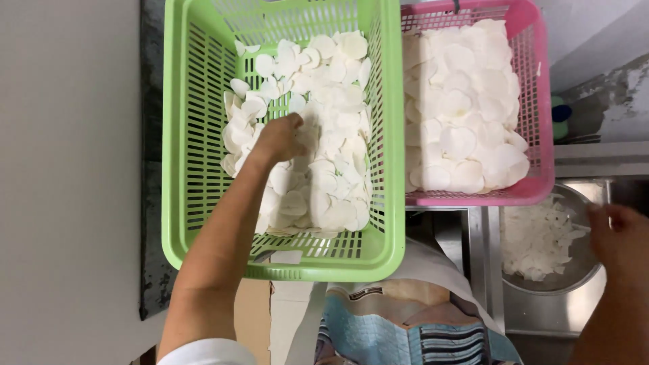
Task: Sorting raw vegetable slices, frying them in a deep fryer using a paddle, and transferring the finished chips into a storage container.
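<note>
Reaching into the green slotted plastic basket (pixel 182 135) at centre frame, the left hand (pixel 280 138) sits knuckles-up on the pile of thin white round slices (pixel 331 169), fingers curled down among them; whether it has closed on any slices cannot be told, the fingertips are buried. Slices fill the right half and middle of that basket; its left side is bare mesh. The right hand (pixel 618 236) at lower right rests at the rim of the round metal bowl (pixel 588 267), which holds smaller, broken white pieces (pixel 537 240); its fingers look loosely bent, grip not readable from here. Upper right: the pink slotted plastic basket (pixel 534 101), heaped with bigger white slices (pixel 460 108), untouched by either hand.

Judged step: picking through the green basket's slices by hand. Any next pick calls for a light pinch, since thin slices look likely to snap, and a clean lift over the basket wall.
</note>
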